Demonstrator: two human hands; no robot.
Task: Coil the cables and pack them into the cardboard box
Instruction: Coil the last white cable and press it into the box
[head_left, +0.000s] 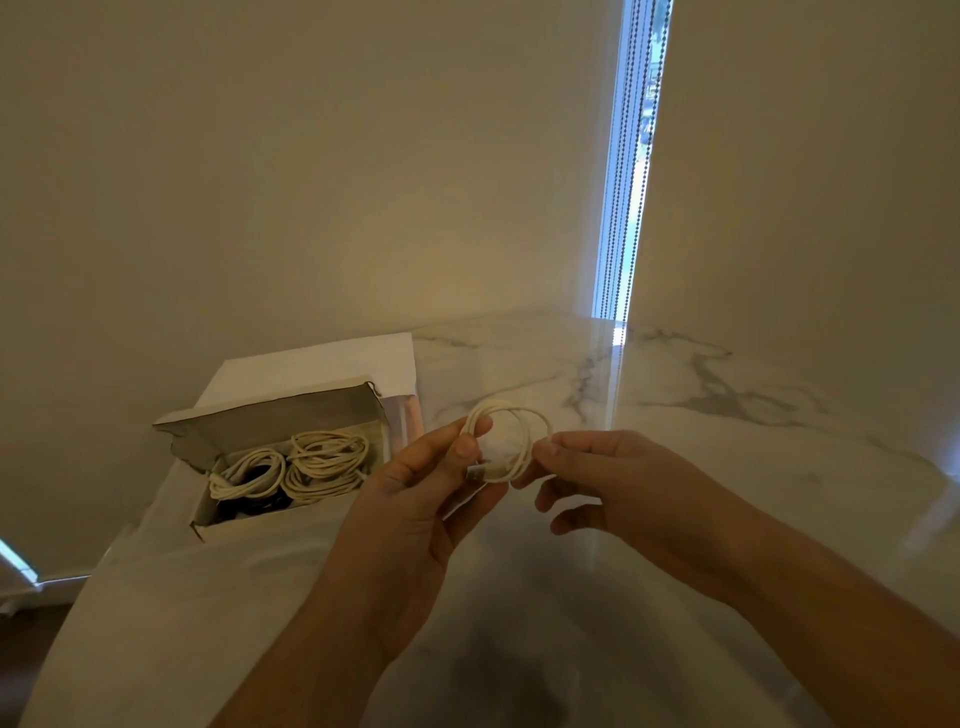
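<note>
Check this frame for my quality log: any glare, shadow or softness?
Head view: bright window strip blows out and streaks glare down the table; dark shadow pools on it under the arms; the cable between left hand and right hand looks soft.

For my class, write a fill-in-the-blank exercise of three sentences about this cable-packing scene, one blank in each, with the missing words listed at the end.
1. The left hand and the right hand hold a white cable wound into a ____.
2. The cardboard box stands on the tabletop with its lid ____.
3. The coiled cables in the box lie to the ____ of the hands.

Missing words: coil; open; left
</note>
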